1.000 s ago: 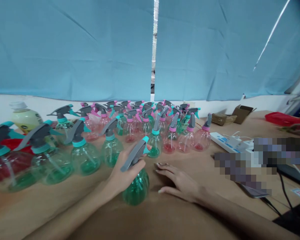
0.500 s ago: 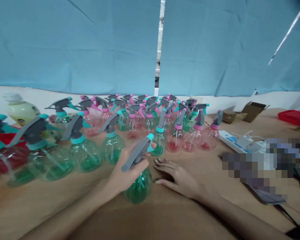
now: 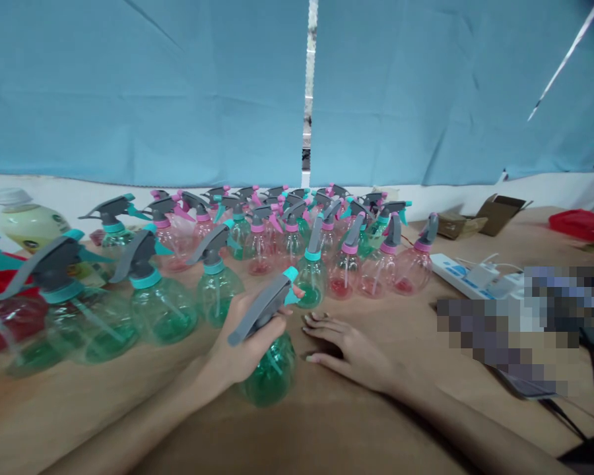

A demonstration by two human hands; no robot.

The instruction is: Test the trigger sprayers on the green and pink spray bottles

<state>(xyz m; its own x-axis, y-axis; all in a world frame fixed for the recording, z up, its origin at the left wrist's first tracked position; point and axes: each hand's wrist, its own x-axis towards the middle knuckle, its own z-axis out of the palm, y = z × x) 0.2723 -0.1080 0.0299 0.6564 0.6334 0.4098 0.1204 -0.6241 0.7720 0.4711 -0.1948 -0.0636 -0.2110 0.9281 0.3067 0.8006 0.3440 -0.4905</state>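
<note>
My left hand [image 3: 250,340] is wrapped round the neck of a green spray bottle [image 3: 270,376] with a grey trigger head and a turquoise nozzle. The nozzle points away and to the right; the bottle's collar is hidden by my fingers. To its right, my right hand [image 3: 344,346] rests on the wooden table [image 3: 327,422], fingers spread and holding nothing. Just beyond my hands stands another green spray bottle [image 3: 310,280]. A pink spray bottle [image 3: 344,274] is beside that one, and a further green spray bottle [image 3: 218,290] stands behind my left hand.
Many more green and pink spray bottles crowd the back and left. A white-capped jug [image 3: 30,221] stands at far left. On the right lie a white power strip [image 3: 458,277] with plugs, a phone [image 3: 525,382], cables, an open cardboard box [image 3: 499,214] and red plastic [image 3: 581,227].
The view has shifted slightly, so most things appear a little further left. My left hand still grips the green spray bottle, and my right hand stays flat on the table.
</note>
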